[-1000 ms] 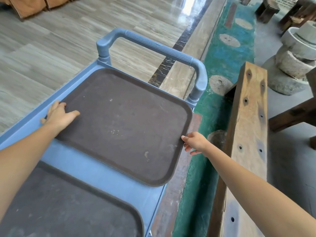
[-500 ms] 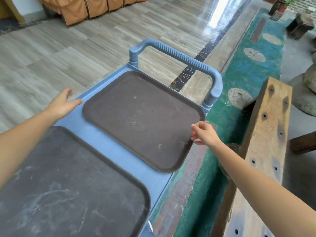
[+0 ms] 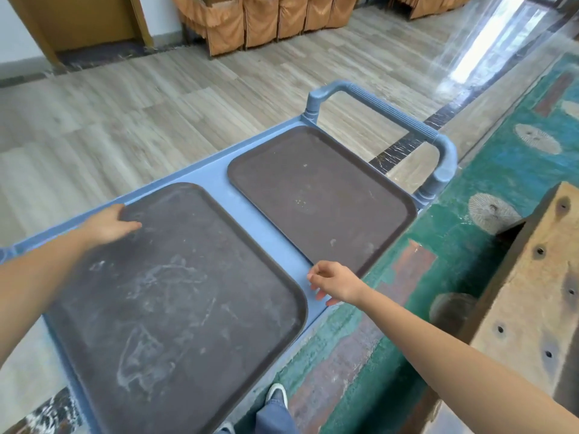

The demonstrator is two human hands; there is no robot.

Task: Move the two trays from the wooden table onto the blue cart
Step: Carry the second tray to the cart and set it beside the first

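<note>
Two dark brown trays lie flat side by side on the blue cart (image 3: 269, 233). The far tray (image 3: 319, 195) sits by the cart's handle (image 3: 394, 117). The near tray (image 3: 175, 308) is scuffed with pale marks. My left hand (image 3: 109, 225) rests flat on the near tray's far left corner, fingers apart, gripping nothing. My right hand (image 3: 336, 283) hovers over the blue strip between the trays at the cart's right edge, fingers loosely curled and holding nothing.
A heavy wooden beam (image 3: 529, 296) with drilled holes runs along the right. Below it is a green painted floor strip (image 3: 470, 220). Orange-covered chairs (image 3: 266, 20) line the far wall. My foot (image 3: 277, 399) stands by the cart's right side.
Both hands have left the far tray and drawn back toward me. The left hand now lies on the near tray's corner. The view has tilted up and back.
</note>
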